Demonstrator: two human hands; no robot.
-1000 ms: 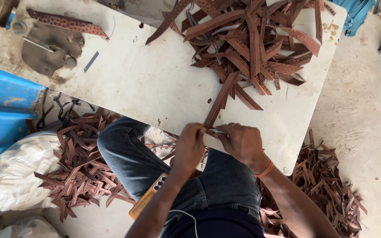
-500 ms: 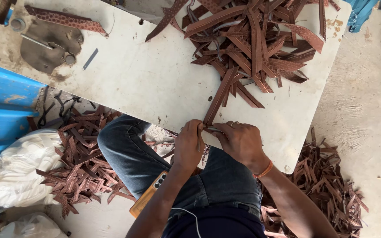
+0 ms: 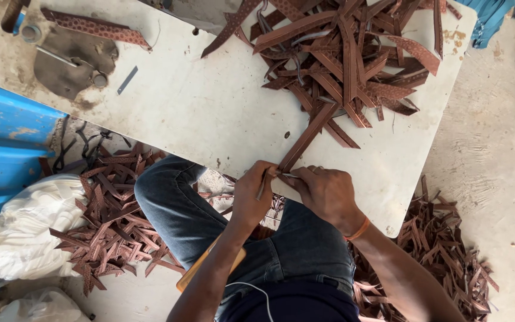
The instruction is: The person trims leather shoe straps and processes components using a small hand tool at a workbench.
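Both hands are closed on the near end of one brown leather strip (image 3: 306, 138) at the near edge of the white table (image 3: 198, 113). A small thin tool, too small to be told apart clearly, is gripped in the left hand (image 3: 253, 192) along with the strip's end; the same end is pinched from the other side by the right hand (image 3: 324, 191), where an orange band is worn at the wrist. The two hands are nearly touching, so neither is clearly nearer.

From the hands the strip's long axis runs away and to the right across the table, up into the heap of strips (image 3: 347, 59) piled at the table's far right part. Below the table's near edge, cut brown scraps (image 3: 114, 220) are strewn left of the knee, beside a white sack (image 3: 25, 232).
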